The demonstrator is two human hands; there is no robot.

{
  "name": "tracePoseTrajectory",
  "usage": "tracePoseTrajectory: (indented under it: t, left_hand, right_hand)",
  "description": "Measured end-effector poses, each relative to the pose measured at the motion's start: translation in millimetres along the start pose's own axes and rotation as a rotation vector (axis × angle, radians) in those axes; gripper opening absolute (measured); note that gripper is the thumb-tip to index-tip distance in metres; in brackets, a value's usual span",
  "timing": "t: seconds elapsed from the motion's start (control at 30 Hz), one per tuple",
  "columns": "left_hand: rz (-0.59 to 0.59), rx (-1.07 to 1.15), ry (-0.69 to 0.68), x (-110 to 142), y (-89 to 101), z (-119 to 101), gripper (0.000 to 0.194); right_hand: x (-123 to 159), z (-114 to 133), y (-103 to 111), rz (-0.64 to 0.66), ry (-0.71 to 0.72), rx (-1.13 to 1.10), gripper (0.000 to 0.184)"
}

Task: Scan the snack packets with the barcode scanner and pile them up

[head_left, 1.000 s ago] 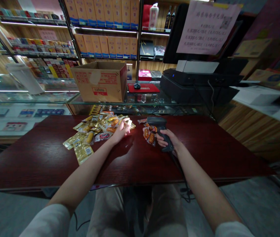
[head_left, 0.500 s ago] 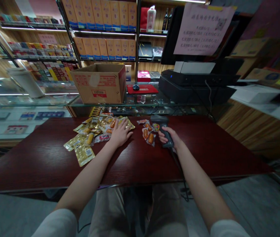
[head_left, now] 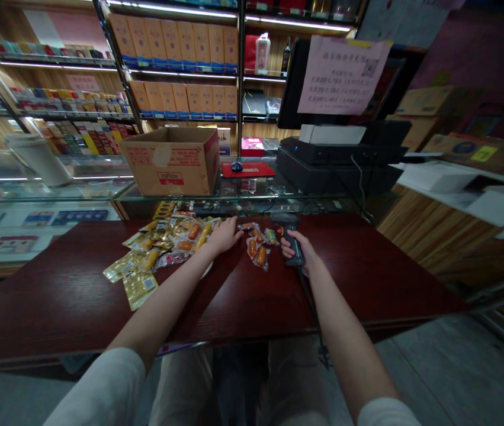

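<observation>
My left hand lies palm down at the right edge of a pile of small packaged snacks, its fingers stretched out. The pile holds gold foil packets and clear-wrapped orange and yellow sausage-like snacks. What lies under the palm is hidden. My right hand is closed around the handle of a dark handheld barcode scanner, its head pointing left. Between my hands is a smaller group of wrapped orange snacks, with a green-and-yellow packet nearest the scanner.
The dark red table spans the front. Behind it, a glass counter bears an open cardboard box, a mouse on a red mat, and a monitor with a paper sign. The scanner's cable runs down past the table edge.
My left hand has shifted right, away from the pile and closer to the smaller group, uncovering yellow snacks. The round packet beside the scanner now shows green. The whole view has shifted slightly.
</observation>
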State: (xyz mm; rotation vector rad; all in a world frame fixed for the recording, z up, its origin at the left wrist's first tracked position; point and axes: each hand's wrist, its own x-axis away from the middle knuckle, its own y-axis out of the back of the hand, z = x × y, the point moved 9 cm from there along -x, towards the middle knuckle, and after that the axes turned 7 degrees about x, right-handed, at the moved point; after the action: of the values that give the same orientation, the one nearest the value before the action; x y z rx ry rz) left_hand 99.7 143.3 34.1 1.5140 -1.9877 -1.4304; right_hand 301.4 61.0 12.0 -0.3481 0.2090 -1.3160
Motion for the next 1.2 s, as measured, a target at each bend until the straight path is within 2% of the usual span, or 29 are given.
tracePoseTrajectory:
  t: [0.1, 0.23, 0.33, 0.43, 0.5, 0.57, 0.63, 0.7, 0.83, 1.0, 1.2]
  left_hand:
    - [0.104, 0.056, 0.058, -29.8, -27.0, -0.9, 0.061]
    - [0.103, 0.049, 0.066, -38.4, -40.4, 3.2, 0.026]
    - [0.027, 0.119, 0.042, -27.8, -30.2, 7.9, 0.021]
    - [-0.064, 0.349, 0.048, -10.2, -11.8, 17.2, 0.019]
    - [-0.062, 0.518, 0.092, 4.6, -4.2, 26.3, 0.020]
    - [-0.074, 0.576, 0.099, 21.5, 6.5, 31.2, 0.024]
    - [-0.139, 0.461, 0.058, 39.1, 23.8, 30.8, 0.028]
    - [-0.181, 0.245, 0.009, 53.6, 37.9, 25.2, 0.028]
    - [-0.148, -0.033, -0.068, 63.4, 47.0, 9.6, 0.021]
    - [-0.150, -0.152, -0.184, 60.1, 50.6, -3.6, 0.023]
    - [-0.205, -0.191, -0.236, 62.7, 57.0, 2.8, 0.028]
  right_hand:
    - [-0.9, -0.9, 2.2, -0.006, -0.003, -0.010, 0.033]
    - [-1.7, -2.1, -0.1, 0.009, -0.008, -0.024, 0.028]
    - [-1.9, -3.3, -6.3, 0.038, -0.020, -0.014, 0.027]
    - [0.6, -7.7, -16.9, 0.095, -0.064, 0.010, 0.028]
    - [4.2, -11.3, -25.1, 0.144, -0.093, 0.027, 0.029]
    - [8.0, -14.0, -32.0, 0.187, -0.105, 0.043, 0.029]
    - [11.0, -16.3, -38.0, 0.230, -0.110, 0.053, 0.029]
    - [12.9, -18.5, -43.3, 0.272, -0.113, 0.058, 0.029]
    - [14.6, -22.1, -50.6, 0.318, -0.123, 0.078, 0.037]
    - [17.3, -22.1, -54.1, 0.305, -0.120, 0.093, 0.037]
    - [17.1, -20.3, -57.5, 0.334, -0.072, 0.071, 0.032]
